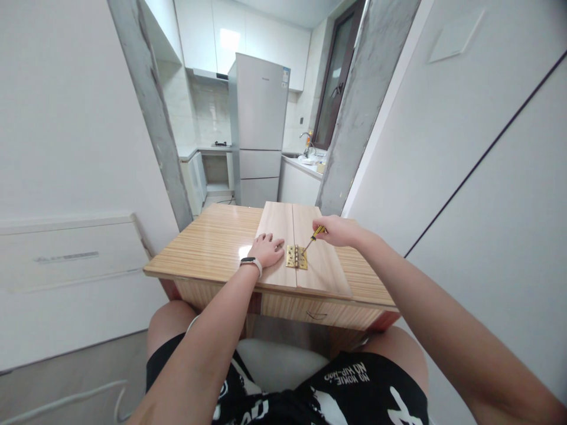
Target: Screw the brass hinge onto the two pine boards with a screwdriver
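Two pale wooden boards (pixel 319 268) lie side by side on the striped wooden table (pixel 212 236). A brass hinge (pixel 291 256) spans the seam between them. My left hand (pixel 267 250), with a watch band at the wrist, rests flat on the left board, fingers spread, just left of the hinge. In my right hand (pixel 330 229) is a screwdriver (pixel 317 232) with a yellow and black handle. It leans down to the left, and its tip meets the hinge's right leaf. Whether a screw sits under the tip is too small to tell.
The table's front edge and a drawer with a handle (pixel 316 316) are just above my knees. Walls stand close on both sides. Beyond the table are a fridge (pixel 261 112), white cabinets and a sink counter (pixel 303 167).
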Available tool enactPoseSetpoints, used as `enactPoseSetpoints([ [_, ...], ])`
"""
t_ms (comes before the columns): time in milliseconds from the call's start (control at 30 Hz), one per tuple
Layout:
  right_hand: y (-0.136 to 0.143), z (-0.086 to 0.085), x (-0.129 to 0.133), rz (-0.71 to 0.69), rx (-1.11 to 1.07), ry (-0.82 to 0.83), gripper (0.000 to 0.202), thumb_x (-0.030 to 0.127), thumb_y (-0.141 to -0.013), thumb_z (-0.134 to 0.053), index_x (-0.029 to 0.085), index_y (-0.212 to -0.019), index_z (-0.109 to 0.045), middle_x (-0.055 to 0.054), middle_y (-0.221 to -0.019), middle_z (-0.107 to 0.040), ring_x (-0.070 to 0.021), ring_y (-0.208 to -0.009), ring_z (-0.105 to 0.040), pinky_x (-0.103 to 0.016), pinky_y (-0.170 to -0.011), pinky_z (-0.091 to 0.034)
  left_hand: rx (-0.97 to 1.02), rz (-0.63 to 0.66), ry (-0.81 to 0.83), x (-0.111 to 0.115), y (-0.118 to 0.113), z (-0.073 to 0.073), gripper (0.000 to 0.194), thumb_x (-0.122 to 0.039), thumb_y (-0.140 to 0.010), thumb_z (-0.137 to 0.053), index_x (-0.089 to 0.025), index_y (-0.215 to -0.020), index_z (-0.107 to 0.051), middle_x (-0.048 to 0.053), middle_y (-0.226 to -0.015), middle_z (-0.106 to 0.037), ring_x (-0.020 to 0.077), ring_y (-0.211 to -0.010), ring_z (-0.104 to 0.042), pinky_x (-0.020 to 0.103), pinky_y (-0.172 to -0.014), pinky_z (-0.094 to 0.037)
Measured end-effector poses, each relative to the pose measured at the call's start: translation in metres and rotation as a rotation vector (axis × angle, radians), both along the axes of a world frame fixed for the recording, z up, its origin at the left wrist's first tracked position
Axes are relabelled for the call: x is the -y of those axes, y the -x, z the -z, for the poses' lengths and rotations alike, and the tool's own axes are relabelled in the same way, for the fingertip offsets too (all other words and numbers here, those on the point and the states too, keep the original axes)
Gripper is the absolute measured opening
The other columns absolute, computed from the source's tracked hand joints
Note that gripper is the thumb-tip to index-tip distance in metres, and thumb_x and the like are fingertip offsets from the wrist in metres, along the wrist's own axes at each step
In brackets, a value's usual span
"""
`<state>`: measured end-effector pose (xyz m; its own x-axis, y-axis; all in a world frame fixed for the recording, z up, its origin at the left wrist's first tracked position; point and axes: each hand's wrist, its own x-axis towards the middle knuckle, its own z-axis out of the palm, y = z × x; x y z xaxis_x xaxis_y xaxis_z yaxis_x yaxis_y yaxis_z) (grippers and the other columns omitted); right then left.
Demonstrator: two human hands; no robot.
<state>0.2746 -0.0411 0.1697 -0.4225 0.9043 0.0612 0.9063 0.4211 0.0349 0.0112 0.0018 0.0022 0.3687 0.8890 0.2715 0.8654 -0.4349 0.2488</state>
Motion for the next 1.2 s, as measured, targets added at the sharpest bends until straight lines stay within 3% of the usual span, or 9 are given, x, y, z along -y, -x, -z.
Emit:
enactPoseSetpoints([
  [400,0.005,-0.005,0.003,0.120,0.049,-0.009,0.024,0.042,-0.092,-0.073,0.025,-0.106,-0.081,-0.010,-0.108,-0.081,-0.0277,-0.104,-0.073,-0.031,-0.084,-0.051,-0.006,-0.009,0.011,0.000,0.000,-0.001,0.049,-0.054,-0.101,-0.049,-0.042,-0.147,-0.063,0.006,-0.153,-0.055,0.0347,-0.144,-0.042,0.052,-0.123,-0.032],
  [800,0.020,-0.003,-0.010,0.225,0.086,0.037,0.033,0.040,-0.092,-0.068,0.014,-0.104,-0.083,-0.019,-0.111,-0.080,-0.0318,-0.105,-0.074,-0.032,-0.081,-0.051,0.060,0.014,0.006,-0.004,0.001,0.004,0.049,-0.053,-0.101,-0.053,-0.038,-0.145,-0.066,0.009,-0.151,-0.056,0.0372,-0.143,-0.041,0.053,-0.123,-0.029],
  [1000,0.010,0.004,-0.004,0.197,-0.038,-0.008,0.026,0.038,-0.089,-0.074,0.020,-0.108,-0.076,-0.012,-0.109,-0.080,-0.0249,-0.096,-0.072,-0.029,-0.074,-0.047,0.098,0.028,-0.007,-0.008,0.002,0.007,0.044,-0.045,-0.099,-0.059,-0.037,-0.142,-0.068,0.010,-0.148,-0.059,0.0367,-0.140,-0.044,0.052,-0.120,-0.033],
  [1200,0.002,-0.001,0.003,0.179,-0.221,-0.068,0.017,0.037,-0.084,-0.078,0.023,-0.093,-0.074,-0.004,-0.094,-0.077,-0.0192,-0.084,-0.068,-0.026,-0.069,-0.044,0.167,0.058,-0.033,-0.010,0.004,0.008,0.032,-0.041,-0.104,-0.057,-0.036,-0.131,-0.074,0.009,-0.145,-0.062,0.0328,-0.139,-0.048,0.051,-0.120,-0.035],
])
